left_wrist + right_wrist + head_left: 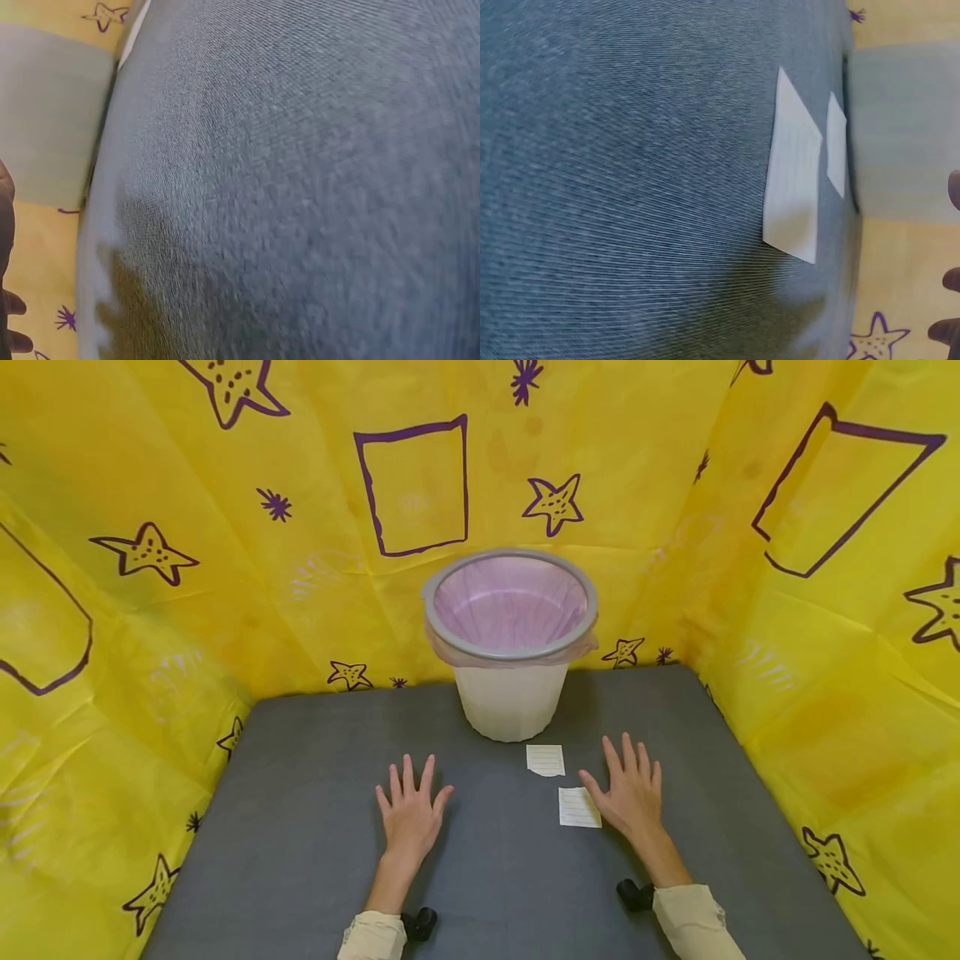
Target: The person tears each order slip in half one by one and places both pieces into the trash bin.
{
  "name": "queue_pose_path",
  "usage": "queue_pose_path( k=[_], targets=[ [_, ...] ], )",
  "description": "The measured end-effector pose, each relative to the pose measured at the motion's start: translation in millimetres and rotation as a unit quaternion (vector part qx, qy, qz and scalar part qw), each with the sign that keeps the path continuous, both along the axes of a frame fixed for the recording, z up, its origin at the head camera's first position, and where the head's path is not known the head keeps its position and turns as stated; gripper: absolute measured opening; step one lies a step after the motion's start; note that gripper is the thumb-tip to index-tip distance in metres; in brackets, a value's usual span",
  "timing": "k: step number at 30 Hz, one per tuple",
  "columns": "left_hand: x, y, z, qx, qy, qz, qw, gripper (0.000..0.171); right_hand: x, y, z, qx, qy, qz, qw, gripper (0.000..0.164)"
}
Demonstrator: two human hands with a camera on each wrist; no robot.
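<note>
My left hand is spread over the grey cloth left of centre, palm down and holding nothing. On the right, my right hand has its fingers spread too, its thumb right at the edge of a lined paper piece. A second lined paper piece, with one ragged edge, lies farther back. Behind both papers stands a white bin with a grey rim and a pinkish liner bag. In the right wrist view, the nearer paper lies flat, partly under the hand's shadow, and only fingertips show.
Grey cloth covers the table. Yellow sheets with purple drawn stars and outlines rise behind it and along both sides. Each wrist wears a small black camera, one at the left sleeve and one at the right sleeve.
</note>
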State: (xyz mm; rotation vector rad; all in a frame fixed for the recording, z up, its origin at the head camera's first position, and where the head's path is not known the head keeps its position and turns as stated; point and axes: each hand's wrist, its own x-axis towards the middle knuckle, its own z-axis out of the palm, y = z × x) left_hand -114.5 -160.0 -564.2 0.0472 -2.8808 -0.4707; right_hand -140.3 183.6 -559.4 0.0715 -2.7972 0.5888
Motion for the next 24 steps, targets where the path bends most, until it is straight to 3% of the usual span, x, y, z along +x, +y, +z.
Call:
queue_pose_path(
  k=[4, 12, 20, 24],
  targets=[
    [-1.2, 16.0, -4.3, 0.010, -0.009, -0.012, 0.9998, 0.064, 3.0, -5.2, -5.2, 0.011, -0.014, 0.005, 1.000, 0.073],
    [-7.1, 74.1, -7.7, 0.032, -0.046, -0.093, 0.9941, 0.061, 2.8, -29.9, -6.8, 0.010, -0.020, 0.034, 0.999, 0.075],
    [-4.2, 92.9, -12.4, 0.020, -0.029, -0.128, 0.9912, 0.059, 4.0, -23.0, -8.7, 0.033, -0.011, 0.034, 0.999, 0.074],
    [-7.9, 110.6, -14.1, 0.016, -0.034, -0.165, 0.9855, 0.058, 3.7, -19.9, -9.1, 0.052, -0.047, 0.057, 0.996, 0.070]
  ],
)
